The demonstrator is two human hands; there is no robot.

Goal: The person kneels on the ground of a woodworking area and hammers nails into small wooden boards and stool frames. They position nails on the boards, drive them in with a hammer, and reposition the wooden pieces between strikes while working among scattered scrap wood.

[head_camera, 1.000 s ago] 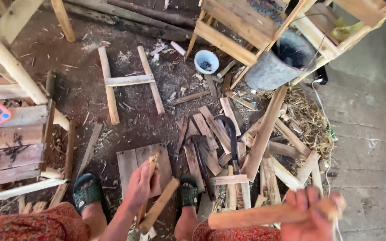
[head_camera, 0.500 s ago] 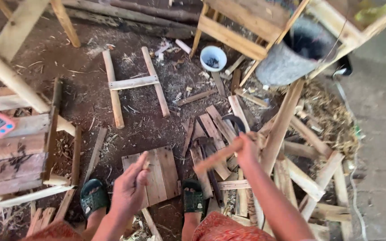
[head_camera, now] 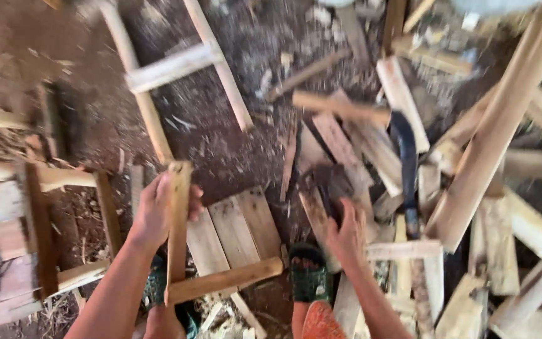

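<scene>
— What is the left hand (head_camera: 158,210) on?

— An L-shaped wooden piece (head_camera: 186,251): an upright slat joined at its foot to a crosspiece running off to the right. The fingers (head_camera: 191,194) are curled round the upright near its top, pinching it against the palm.

— And the right hand (head_camera: 346,235)?

— It reaches into the scrap pile and closes on a dark hammer-like tool (head_camera: 330,188). The frame is blurred, so I cannot tell how tightly the fingers press; they look bent over the handle.

— What lies around the fingers?

— Between the two hands sits a small board panel (head_camera: 233,229) on the dirt. Just below the right hand is a foot in a green sandal (head_camera: 308,276). Beyond the right fingers, a curved dark blade (head_camera: 407,163) rests among loose wood offcuts (head_camera: 403,100). Above the left fingers lies a ladder-like frame (head_camera: 170,66), and to their left a wooden crate (head_camera: 7,251).
</scene>
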